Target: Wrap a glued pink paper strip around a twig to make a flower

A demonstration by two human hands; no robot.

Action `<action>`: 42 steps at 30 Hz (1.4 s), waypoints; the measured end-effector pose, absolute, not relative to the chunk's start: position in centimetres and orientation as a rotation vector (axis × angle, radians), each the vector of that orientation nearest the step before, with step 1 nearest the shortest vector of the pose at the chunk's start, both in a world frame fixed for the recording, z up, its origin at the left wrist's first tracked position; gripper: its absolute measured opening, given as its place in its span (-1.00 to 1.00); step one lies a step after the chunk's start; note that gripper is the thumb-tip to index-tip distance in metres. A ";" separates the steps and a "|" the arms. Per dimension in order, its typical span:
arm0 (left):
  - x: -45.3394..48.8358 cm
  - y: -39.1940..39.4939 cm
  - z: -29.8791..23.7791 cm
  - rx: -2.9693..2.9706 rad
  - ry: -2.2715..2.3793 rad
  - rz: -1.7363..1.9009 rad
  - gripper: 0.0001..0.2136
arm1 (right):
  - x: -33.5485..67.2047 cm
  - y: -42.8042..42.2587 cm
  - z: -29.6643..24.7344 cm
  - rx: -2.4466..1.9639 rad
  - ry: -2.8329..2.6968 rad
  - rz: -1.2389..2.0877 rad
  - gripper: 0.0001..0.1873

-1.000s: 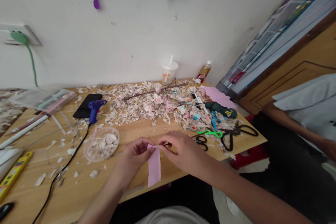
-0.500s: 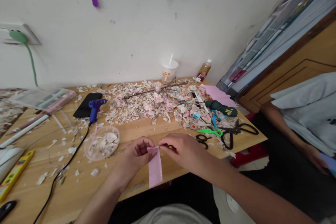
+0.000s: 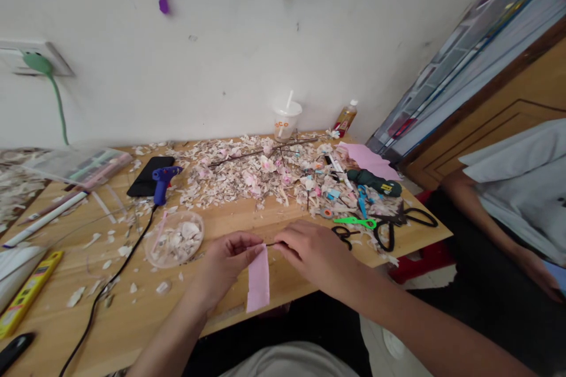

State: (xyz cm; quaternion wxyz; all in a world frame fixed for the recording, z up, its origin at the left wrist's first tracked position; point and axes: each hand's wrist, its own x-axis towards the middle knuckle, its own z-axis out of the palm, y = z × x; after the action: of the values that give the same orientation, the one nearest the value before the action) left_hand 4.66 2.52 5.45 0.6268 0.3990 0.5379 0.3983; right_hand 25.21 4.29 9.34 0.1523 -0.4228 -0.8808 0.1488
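One blue glue gun (image 3: pixel 163 184) lies at left on the tabletop (image 3: pixel 230 212), beside a black phone (image 3: pixel 140 181); nearer the middle sits a round dish (image 3: pixel 151 258) of pale flakes (image 3: pixel 179 237). Next, the left hand (image 3: pixel 219 262) has its grip pinched closed on the top end of a pink strip (image 3: pixel 259 283), which hangs near the front edge. A short dark stem (image 3: pixel 270 244) spans the gap to the right hand (image 3: pixel 316 250), whose grip is also closed, seemingly on that stem. Good work here, I judge, means keeping the strip's top square to the stem, with light, even tension against creasing or tearing. Farther right lie green scissors (image 3: pixel 356 222).
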 end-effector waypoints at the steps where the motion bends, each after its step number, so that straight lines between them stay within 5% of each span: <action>1: 4.7 2.5 5.5 0.916 1.231 0.904 -0.66 | 25.2 4.3 9.3 -1.212 -2.531 0.420 -0.95; 42: 5.1 2.5 5.7 0.514 1.107 0.880 -0.65 | 25.4 3.5 8.8 -1.061 -2.668 -0.007 -0.89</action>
State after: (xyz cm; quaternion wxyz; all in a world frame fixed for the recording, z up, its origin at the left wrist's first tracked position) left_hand 5.11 2.50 5.69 0.7299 0.2336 0.5029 0.3996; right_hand 25.45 3.54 8.81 0.1350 -0.3661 -0.9207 -0.0023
